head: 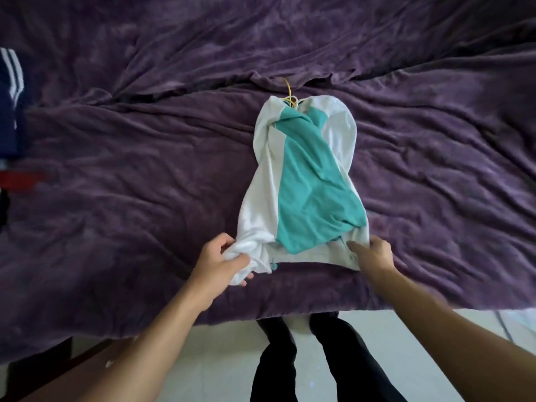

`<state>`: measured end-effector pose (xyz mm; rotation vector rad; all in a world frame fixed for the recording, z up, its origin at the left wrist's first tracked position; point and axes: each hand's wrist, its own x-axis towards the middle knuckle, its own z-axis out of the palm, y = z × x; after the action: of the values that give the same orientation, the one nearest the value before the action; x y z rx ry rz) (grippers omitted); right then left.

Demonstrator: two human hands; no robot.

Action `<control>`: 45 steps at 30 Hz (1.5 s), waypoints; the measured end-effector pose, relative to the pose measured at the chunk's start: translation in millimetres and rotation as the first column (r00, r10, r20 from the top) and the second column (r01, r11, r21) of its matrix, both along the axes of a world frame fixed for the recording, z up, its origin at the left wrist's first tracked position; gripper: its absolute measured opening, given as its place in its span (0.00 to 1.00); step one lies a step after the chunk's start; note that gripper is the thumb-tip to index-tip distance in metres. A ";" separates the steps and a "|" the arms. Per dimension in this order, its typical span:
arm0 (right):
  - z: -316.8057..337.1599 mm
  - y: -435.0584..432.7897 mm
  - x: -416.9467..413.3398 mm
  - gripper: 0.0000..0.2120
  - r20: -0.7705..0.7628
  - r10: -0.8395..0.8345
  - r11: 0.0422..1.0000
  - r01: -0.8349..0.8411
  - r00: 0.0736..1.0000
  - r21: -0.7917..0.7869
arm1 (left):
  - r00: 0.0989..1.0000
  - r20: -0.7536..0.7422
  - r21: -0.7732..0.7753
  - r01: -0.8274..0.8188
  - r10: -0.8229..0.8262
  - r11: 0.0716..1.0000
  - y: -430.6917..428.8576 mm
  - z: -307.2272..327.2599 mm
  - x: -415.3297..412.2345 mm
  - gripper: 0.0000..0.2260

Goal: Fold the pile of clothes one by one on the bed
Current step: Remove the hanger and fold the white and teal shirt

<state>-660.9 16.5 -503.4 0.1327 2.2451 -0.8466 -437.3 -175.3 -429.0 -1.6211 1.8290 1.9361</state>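
At the far left a navy striped garment (10, 91) is cut off by the frame. The left hand (223, 262) grips the bunched near-left corner of the white and teal top (301, 181), which lies mid-bed on the purple blanket (145, 169). A yellow cord (290, 94) at its far end is partly hidden. The blurred right hand (374, 253) rests on the near-right corner; whether it pinches the cloth is unclear.

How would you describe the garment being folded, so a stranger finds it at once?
On the purple blanket, look at the middle. The garment there is white with a teal panel and a yellow cord, unlike the navy striped cloth far left.
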 end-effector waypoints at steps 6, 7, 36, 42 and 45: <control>9.5 36.0 1.6 0.09 0.031 -0.026 0.987 0.021 0.999 0.158 | 0.875 0.211 -0.043 0.454 -0.436 0.890 9.2 10.6 6.0 0.10; 12.7 41.3 0.3 0.10 0.026 -0.022 0.989 0.018 0.999 0.146 | 0.881 0.238 -0.181 0.454 -0.409 0.873 3.8 13.1 0.9 0.08; 109.2 -12.0 -64.9 0.17 0.440 -0.195 0.792 0.405 0.877 -0.457 | 0.954 0.036 0.134 -0.300 0.298 0.944 -27.3 34.3 -123.4 0.16; 113.1 -130.1 -179.7 0.10 0.545 -0.212 0.651 0.533 0.811 -0.540 | 0.839 -0.191 0.254 -0.458 0.509 0.852 -105.9 47.0 -232.2 0.10; 93.2 -156.8 -195.1 0.17 0.359 -0.041 0.823 0.235 0.933 -0.518 | 0.969 -0.121 -0.122 -0.231 0.217 0.965 -116.8 16.6 -247.2 0.22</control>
<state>-856.0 -140.3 -410.2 0.1556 1.6115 -1.4126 -684.6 -292.1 -412.4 -1.8758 1.9296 2.0659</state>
